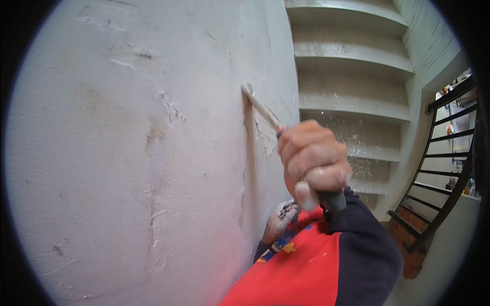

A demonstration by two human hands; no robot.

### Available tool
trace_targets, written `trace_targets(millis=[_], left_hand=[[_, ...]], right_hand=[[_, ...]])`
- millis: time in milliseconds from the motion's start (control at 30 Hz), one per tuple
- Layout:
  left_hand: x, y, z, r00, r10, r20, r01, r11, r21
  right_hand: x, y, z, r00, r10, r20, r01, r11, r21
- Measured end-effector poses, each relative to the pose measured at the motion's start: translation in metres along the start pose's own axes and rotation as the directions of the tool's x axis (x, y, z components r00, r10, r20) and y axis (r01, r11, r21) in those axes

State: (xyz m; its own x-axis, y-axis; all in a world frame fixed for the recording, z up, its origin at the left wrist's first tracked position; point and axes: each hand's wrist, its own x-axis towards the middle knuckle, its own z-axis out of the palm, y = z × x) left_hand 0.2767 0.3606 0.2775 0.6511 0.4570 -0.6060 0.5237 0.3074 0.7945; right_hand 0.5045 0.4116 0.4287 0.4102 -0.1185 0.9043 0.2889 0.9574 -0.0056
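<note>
My right hand (314, 160) is closed around the dark grey handle of a scraper (263, 108), whose butt shows below the fist. Seen nearly edge-on, its pale, dusty blade reaches up and left, the tip against the white wall (194, 153). Beneath that tip runs a long bare strip with ragged paint edges. Lower down, close to the wall and my body, my left hand (278, 223) is coated in white dust. Its fingers are curled by something dark that I cannot make out.
Pale stairs (352, 92) rise along the right of the wall, with white flakes scattered on the lower steps. A black metal railing (439, 163) stands at far right, with various items behind it. Other cracks and peeling patches mark the wall.
</note>
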Motion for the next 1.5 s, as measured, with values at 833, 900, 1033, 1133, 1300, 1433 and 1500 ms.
trace_targets(millis=[833,900,1033,1133,1300,1433,1500], left_hand=[[0.011,-0.027,0.000,0.997,0.082,0.008,-0.079,0.980,-0.183],[0.008,-0.028,0.001,0.998,0.062,-0.012,-0.064,0.985,-0.159],[0.008,-0.043,-0.012,0.992,0.123,0.035,-0.127,0.978,0.167],[0.003,-0.026,0.000,0.999,0.029,0.037,-0.027,0.999,-0.040],[-0.014,-0.035,0.008,1.000,0.009,0.008,-0.009,0.993,-0.114],[-0.003,-0.038,0.007,1.000,-0.012,0.016,0.015,0.980,-0.199],[-0.004,-0.032,0.011,1.000,0.003,0.005,-0.002,0.979,-0.204]], right_hand=[[-0.003,0.002,-0.004,0.999,0.032,-0.028,-0.031,0.999,0.023],[-0.007,0.007,-0.011,0.997,-0.003,-0.081,0.006,0.999,0.038],[0.000,-0.010,-0.005,0.975,-0.030,0.220,0.030,1.000,0.007],[-0.012,0.000,-0.015,0.956,0.032,0.292,0.057,0.954,-0.293],[-0.028,0.010,-0.019,0.999,-0.006,-0.040,0.000,0.985,-0.170],[-0.021,0.002,0.000,0.998,0.056,0.031,-0.055,0.998,-0.022],[-0.019,0.002,-0.004,0.995,0.065,0.081,-0.060,0.996,-0.066]])
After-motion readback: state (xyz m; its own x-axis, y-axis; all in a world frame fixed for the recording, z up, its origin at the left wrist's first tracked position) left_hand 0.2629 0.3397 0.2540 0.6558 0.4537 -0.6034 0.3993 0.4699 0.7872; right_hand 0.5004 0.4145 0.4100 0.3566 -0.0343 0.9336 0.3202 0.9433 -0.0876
